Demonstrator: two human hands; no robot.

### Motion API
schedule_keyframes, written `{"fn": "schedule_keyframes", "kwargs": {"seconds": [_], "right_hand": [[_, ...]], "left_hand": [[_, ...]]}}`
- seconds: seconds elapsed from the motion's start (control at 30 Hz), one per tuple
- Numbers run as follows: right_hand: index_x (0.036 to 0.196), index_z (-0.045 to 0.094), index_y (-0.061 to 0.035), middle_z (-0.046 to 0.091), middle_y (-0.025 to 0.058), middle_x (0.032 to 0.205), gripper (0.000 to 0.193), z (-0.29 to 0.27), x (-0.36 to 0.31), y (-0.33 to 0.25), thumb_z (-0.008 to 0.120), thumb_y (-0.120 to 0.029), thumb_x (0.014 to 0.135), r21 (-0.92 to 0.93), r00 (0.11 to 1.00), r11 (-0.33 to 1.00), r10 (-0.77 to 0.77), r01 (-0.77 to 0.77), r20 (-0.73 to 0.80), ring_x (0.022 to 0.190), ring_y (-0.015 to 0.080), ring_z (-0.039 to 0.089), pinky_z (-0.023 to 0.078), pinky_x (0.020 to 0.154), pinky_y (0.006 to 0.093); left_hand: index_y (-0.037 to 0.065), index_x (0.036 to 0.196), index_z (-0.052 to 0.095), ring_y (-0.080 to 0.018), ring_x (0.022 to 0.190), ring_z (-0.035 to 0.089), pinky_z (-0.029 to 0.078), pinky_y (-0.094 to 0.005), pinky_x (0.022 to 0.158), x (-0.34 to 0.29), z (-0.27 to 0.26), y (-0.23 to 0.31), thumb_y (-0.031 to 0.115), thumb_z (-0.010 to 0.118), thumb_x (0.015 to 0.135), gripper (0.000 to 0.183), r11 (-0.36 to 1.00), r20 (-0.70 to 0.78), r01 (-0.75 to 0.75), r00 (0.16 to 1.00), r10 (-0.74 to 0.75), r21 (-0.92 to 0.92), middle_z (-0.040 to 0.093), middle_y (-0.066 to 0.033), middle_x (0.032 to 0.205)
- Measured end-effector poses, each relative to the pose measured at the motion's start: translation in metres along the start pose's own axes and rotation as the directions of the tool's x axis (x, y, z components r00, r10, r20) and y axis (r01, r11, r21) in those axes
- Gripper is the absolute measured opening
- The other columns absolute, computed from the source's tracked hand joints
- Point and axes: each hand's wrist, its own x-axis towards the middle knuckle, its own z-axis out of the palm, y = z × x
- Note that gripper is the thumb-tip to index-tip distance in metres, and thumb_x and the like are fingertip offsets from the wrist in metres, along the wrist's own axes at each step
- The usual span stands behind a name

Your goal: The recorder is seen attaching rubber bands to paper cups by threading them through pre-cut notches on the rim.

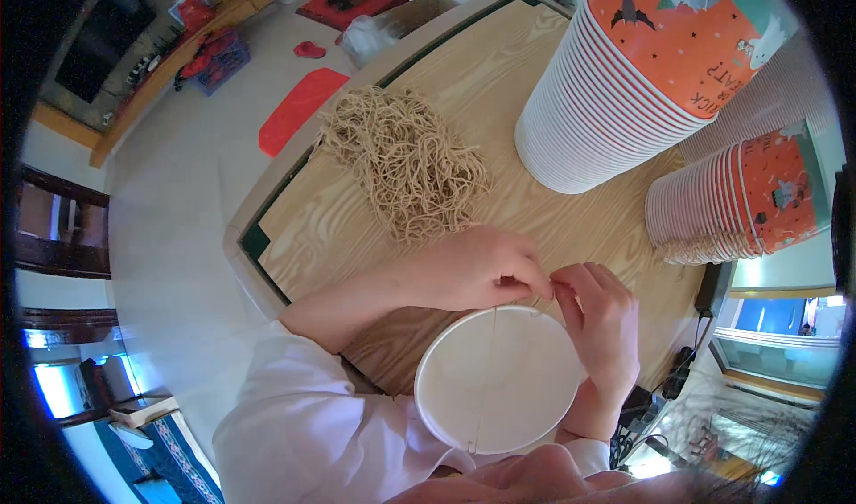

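Observation:
A white paper bucket (pixel 499 388) sits close to my body with its round mouth facing up. A thin tan string (pixel 493 361) crosses the mouth from the near rim to the far rim, below my left hand. Just past the far rim, my left hand (pixel 499 268) is closed in a pinch on the string. My right hand (pixel 602 321) is also pinched, at the bucket's right side, with its fingertips meeting the left ones. What lies between the right fingertips is too small to make out. A loose heap of tan strings (pixel 410 165) lies beyond my left hand.
On the wood-grain table (pixel 303 237), a tall stack of orange-printed white buckets (pixel 615 85) stands at the far right. Another bucket stack (pixel 740 201) is at the right, with strings hanging along it. A red stool (pixel 303 107) is beyond the left edge; black cables (pixel 682 370) lie at right.

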Motion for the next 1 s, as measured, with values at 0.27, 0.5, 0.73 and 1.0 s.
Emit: {"fn": "schedule_keyframes", "kwargs": {"seconds": [0.27,0.5,0.73,1.0], "right_hand": [[0.081,0.06,-0.0084,0.059,0.0081,0.075,0.008,-0.014,0.006,0.003,0.068,-0.011,0.078,0.004,0.999,0.999,0.043,-0.043,0.021,0.074,0.0293,0.06,0.05,0.063,0.0408],[0.082,0.063,-0.0081,0.058,0.0105,0.075,0.007,-0.02,0.0,0.008,0.068,-0.011,0.078,0.088,0.996,0.994,0.066,-0.071,0.062,0.073,0.0312,0.06,0.049,0.062,0.0419],[0.085,0.065,-0.0036,0.061,0.012,0.076,0.009,-0.023,0.0,0.005,0.068,-0.002,0.076,0.056,0.999,0.998,0.006,-0.007,0.034,0.069,0.0309,0.061,0.048,0.061,0.038],[0.086,0.064,-0.0036,0.063,0.0117,0.077,0.01,-0.024,-0.002,0.003,0.069,-0.003,0.077,0.031,0.998,0.998,0.047,-0.048,0.032,0.07,0.0312,0.062,0.048,0.061,0.0382]], "left_hand": [[0.009,0.091,0.068,-0.0288,0.079,0.063,0.05,-0.0395,0.071,0.018,-0.001,-0.001,0.018,0.068,0.081,0.014,0.98,0.117,-0.13,0.987,0.113,0.152,0.064,-0.0089,0.084],[0.005,0.086,0.065,-0.014,0.072,0.061,0.049,-0.03,0.065,0.027,0.009,-0.021,0.015,0.064,0.084,0.011,0.951,0.185,-0.025,0.979,0.086,-0.308,0.065,-0.0039,0.082],[0.003,0.078,0.06,-0.0108,0.076,0.055,0.042,-0.0238,0.07,0.039,0.049,-0.055,0.011,0.066,0.08,0.01,0.416,0.091,0.071,0.995,0.029,-0.907,0.058,-0.0013,0.08],[0.002,0.07,0.064,-0.0134,0.078,0.053,0.04,-0.0247,0.067,0.049,0.087,-0.064,0.008,0.063,0.075,0.008,0.12,-0.068,-0.086,0.986,0.152,-0.989,0.056,-0.0042,0.075]]}}
